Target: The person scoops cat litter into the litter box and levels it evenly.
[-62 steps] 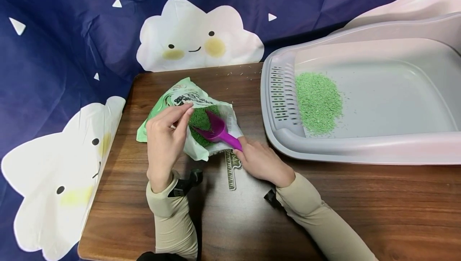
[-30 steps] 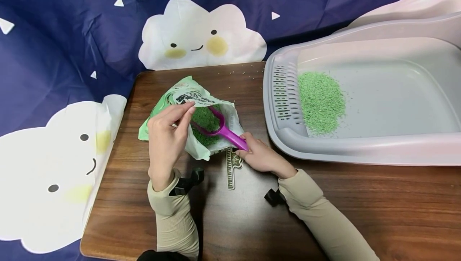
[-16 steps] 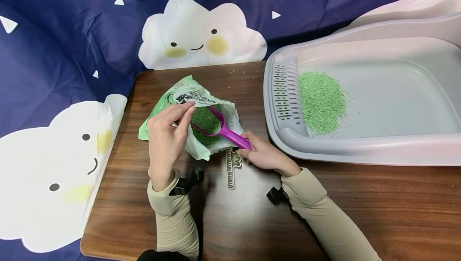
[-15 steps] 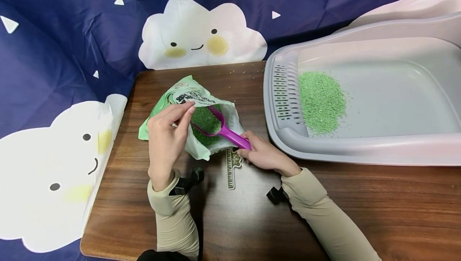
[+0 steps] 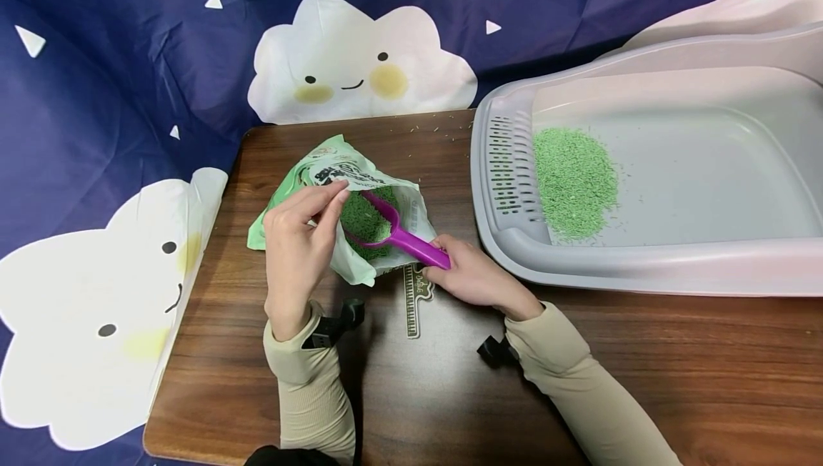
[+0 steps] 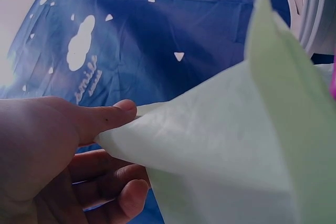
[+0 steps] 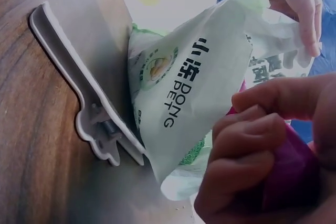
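Observation:
My left hand (image 5: 298, 244) pinches the edge of a pale green bag (image 5: 350, 166) of cat litter between thumb and forefinger, holding its mouth apart. The left wrist view shows the thumb (image 6: 125, 107) on the bag's corner. My right hand (image 5: 476, 273) grips the handle of a purple scoop (image 5: 418, 246), fingers curled round it. The scoop's bowl lies inside the bag among green pellets (image 5: 366, 216), with pellets in it and its far end hidden by the bag. In the right wrist view, the curled right fingers (image 7: 247, 150) cover much of the handle.
A large grey litter box (image 5: 643, 266) stands at the right, with a heap of green pellets (image 5: 574, 184) beside its slotted end. A bag clip (image 5: 411, 305) lies on the wooden table (image 5: 411, 394) just in front of the bag. Some stray pellets are scattered near the table's back edge.
My right hand has drawn the scoop slightly right, out toward the bag's mouth, and its bowl has turned a little, with pellets in it. The left hand has stayed on the bag's edge.

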### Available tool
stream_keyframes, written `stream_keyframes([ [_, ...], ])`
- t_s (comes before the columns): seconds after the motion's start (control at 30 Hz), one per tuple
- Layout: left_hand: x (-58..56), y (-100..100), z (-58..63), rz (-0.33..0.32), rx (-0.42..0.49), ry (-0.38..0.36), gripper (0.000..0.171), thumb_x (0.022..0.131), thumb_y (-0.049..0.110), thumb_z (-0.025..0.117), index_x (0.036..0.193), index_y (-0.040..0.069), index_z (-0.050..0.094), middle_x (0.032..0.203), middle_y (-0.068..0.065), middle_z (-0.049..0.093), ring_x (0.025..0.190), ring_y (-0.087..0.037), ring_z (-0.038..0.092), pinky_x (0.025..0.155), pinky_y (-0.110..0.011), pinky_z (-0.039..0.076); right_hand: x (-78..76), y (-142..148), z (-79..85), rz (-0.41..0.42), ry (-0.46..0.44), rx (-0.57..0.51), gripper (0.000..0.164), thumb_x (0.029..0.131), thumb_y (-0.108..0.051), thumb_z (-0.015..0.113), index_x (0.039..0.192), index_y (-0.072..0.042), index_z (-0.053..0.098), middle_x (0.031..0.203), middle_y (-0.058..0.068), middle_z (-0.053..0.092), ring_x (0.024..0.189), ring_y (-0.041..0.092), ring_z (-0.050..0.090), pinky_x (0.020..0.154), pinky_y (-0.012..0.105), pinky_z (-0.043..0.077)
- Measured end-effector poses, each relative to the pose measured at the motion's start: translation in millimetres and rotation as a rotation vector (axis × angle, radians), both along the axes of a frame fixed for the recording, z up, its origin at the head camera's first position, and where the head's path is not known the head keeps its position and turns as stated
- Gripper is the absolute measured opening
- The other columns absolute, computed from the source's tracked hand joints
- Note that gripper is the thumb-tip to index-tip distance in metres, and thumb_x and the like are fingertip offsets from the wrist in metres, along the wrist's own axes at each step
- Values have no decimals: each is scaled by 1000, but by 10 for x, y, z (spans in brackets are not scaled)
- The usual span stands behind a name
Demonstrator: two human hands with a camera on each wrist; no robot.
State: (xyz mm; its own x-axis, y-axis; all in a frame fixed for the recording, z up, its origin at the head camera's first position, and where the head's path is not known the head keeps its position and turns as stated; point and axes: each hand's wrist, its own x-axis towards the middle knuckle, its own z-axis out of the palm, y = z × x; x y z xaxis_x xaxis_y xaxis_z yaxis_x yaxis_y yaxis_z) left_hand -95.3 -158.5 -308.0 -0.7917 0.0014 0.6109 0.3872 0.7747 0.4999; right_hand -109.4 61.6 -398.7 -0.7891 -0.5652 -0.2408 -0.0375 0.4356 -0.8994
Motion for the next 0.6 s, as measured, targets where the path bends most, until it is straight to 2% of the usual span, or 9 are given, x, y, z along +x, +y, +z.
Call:
stream_keyframes([
  [0.23,1,-1,-1,4,2,-5,16,92,16,66,97,6,78,85,-6,74,60,-8,53,55,-20,40,14,24,51,-29,83,1,32,88,-20,65,113,-1,56,73,3,56,54,12,45,46,26,39],
  [0.43,-1,-2,1,1,3,-6,16,92,16,66,97,6,78,85,-7,74,60,-8,52,56,-16,40,42,43,114,-26,117,-9,24,93,-22,61,108,-4,56,72,3,56,54,11,47,44,25,41],
  [0.6,-1,-2,3,-1,2,-6,16,92,16,66,97,6,77,85,-7,74,60,-8,52,56,-14,38,68,74,198,-21,162,23,22,94,-22,60,108,-5,57,71,2,54,54,11,46,44,26,40],
])
